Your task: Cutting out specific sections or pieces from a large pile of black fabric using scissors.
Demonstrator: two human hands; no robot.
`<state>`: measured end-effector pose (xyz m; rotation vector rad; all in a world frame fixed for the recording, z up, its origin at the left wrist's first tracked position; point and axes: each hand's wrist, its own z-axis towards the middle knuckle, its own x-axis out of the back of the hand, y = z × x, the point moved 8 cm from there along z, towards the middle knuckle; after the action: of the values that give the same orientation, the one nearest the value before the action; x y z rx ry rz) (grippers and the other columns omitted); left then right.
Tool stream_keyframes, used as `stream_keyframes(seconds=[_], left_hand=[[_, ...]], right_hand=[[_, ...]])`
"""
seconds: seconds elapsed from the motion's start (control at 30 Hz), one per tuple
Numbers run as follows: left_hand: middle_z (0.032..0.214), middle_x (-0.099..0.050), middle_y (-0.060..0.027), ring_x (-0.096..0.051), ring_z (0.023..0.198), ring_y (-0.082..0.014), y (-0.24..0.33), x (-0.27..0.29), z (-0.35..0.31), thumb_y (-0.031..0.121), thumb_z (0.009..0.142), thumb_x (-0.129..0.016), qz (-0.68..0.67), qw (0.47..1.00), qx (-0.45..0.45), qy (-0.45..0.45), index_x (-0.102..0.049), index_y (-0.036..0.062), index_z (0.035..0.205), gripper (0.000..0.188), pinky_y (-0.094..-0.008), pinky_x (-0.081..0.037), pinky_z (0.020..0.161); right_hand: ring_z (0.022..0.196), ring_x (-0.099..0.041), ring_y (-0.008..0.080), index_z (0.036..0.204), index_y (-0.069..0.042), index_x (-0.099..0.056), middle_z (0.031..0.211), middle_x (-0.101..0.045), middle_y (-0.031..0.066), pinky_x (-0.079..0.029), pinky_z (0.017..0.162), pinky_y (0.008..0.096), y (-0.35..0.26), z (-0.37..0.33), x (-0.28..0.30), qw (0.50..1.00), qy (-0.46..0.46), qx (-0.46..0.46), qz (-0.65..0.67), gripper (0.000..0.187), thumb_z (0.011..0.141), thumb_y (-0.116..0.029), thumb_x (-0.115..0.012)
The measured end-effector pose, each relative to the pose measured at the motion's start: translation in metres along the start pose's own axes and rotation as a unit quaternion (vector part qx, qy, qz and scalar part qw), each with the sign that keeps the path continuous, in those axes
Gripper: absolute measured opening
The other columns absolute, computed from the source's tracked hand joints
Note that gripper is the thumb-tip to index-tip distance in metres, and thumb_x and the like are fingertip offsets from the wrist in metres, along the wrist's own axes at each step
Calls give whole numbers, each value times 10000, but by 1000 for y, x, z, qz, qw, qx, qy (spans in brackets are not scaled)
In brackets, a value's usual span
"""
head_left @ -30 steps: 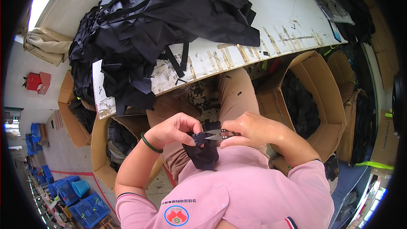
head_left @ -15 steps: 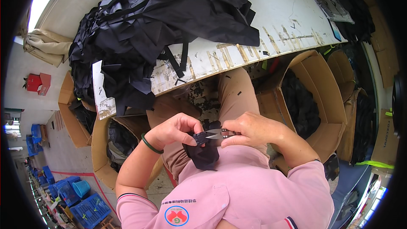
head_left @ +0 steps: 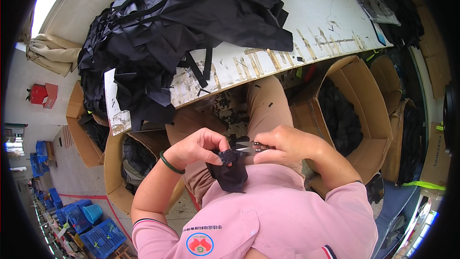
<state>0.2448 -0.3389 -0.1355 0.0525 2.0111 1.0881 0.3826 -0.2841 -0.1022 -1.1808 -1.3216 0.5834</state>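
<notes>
Two hands meet close in front of the person's chest, above the lap. The left hand [head_left: 199,147] pinches a small piece of black fabric [head_left: 229,172] between thumb and fingers, closed on its upper edge, and the rest of the piece hangs down against the pink shirt [head_left: 268,216]. The right hand [head_left: 287,145] is closed around a pair of small thread snips [head_left: 249,147], and their metal blades point left, toward the fabric's top edge. The blade tips lie just beside the left thumb and fingertips, almost touching them, so I judge the main danger is a nick to the left fingers if the snips close too near. The fabric itself could also be cut if the blades catch more than a loose thread; I cannot tell whether a thread is between them. Behind the hands stands a white worktable [head_left: 330,14] with a big heap of black fabric pieces [head_left: 187,24], and cardboard boxes [head_left: 354,100] holding dark material stand beside the knees.
</notes>
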Motion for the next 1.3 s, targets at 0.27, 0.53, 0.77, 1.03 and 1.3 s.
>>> stream_keyframes(seconds=[0.27,0.53,0.77,1.03,1.3], left_hand=[[899,-685,-80,-631,849,-139,-2,-5,3,-77,720,-673,11,999,1,-34,-668,-43,887,170,-253,-481,822],[889,-685,-79,-629,836,-131,-7,-5,5,-76,719,-672,-8,999,4,-41,-665,-44,888,172,-248,-484,817],[873,-686,-73,-627,813,-124,-7,-9,6,-74,718,-672,-16,999,20,-44,-658,-43,882,167,-245,-486,809],[879,-690,-79,-637,830,-133,-6,-10,4,-81,723,-670,-16,999,31,-42,-659,-43,883,165,-250,-487,817],[883,-691,-83,-640,838,-133,-10,-11,7,-81,730,-668,2,998,45,-50,-652,-39,900,176,-253,-484,823]], right_hand=[[580,-559,304,836,-32,-584,622,-557,136,-406,541,394,-4,5,-8,996,-76,8,35,358,864,-381,-655],[558,-563,321,813,-43,-583,591,-552,127,-407,516,402,-10,8,-5,998,-36,50,-7,380,841,-412,-670],[565,-575,336,792,-58,-572,570,-551,126,-428,523,406,-18,13,-4,996,-34,62,-58,398,847,-446,-647],[529,-567,305,798,-82,-589,562,-536,101,-407,469,369,-19,12,-1,989,11,111,-97,298,817,-353,-711],[547,-575,308,809,-82,-597,572,-558,94,-415,486,384,-27,17,-4,991,-40,83,-92,339,822,-407,-692]])
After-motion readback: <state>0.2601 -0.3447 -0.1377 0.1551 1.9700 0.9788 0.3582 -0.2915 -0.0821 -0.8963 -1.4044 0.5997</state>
